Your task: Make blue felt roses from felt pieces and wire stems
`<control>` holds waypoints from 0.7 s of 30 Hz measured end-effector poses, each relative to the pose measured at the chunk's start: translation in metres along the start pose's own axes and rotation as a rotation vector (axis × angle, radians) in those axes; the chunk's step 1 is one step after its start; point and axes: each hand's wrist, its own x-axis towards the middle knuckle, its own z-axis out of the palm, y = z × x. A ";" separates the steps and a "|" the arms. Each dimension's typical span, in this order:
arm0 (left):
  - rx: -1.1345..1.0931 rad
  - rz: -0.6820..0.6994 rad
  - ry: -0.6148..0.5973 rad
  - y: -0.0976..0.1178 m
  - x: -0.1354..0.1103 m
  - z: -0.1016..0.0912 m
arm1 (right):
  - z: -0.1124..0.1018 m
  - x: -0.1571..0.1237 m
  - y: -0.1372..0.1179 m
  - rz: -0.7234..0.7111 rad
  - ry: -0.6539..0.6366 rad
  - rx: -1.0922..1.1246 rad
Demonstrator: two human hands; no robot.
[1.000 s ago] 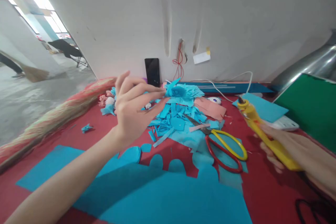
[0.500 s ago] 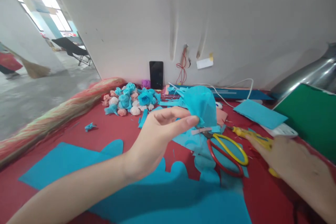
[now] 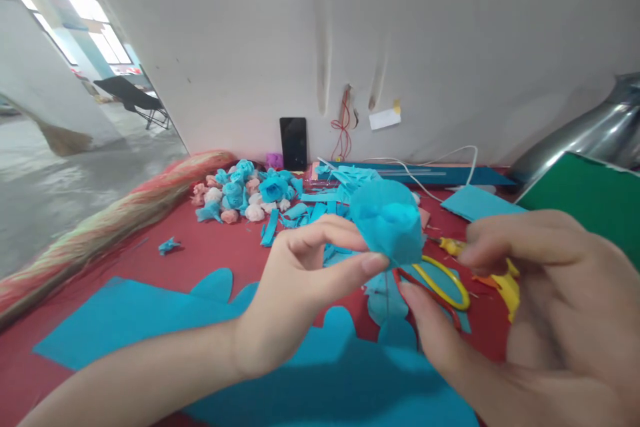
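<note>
My left hand [image 3: 310,280] pinches a blue crepe-paper flower [image 3: 387,220] at its base between thumb and fingers, the cupped petals facing up. To the right my right hand [image 3: 530,300] is raised, its thumb and fingers apart with nothing seen between them. Its thumb tip is just below the flower. Partly hidden behind that hand lies a yellow glue gun [image 3: 453,247]. Scissors [image 3: 443,283] with red and yellow handles lie under and behind the flower, their blades covered. Blue paper sheets [image 3: 325,380] with scalloped edges spread beneath both hands.
On the red table [image 3: 200,257] lies a pile of blue, pink and white paper flowers [image 3: 245,190]. Blue paper scraps [image 3: 320,203] are behind the left hand. A phone [image 3: 293,144] leans on the white panel. A green board [image 3: 580,197] and metal flask [image 3: 565,130] stand right.
My right hand has moved off the glue gun, up and toward the flower, with its fingers now apart. The flower in my left hand has come slightly lower and shows its cupped petals.
</note>
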 end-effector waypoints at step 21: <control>0.020 0.060 -0.034 -0.007 -0.003 0.003 | 0.005 0.002 -0.011 0.088 0.139 0.145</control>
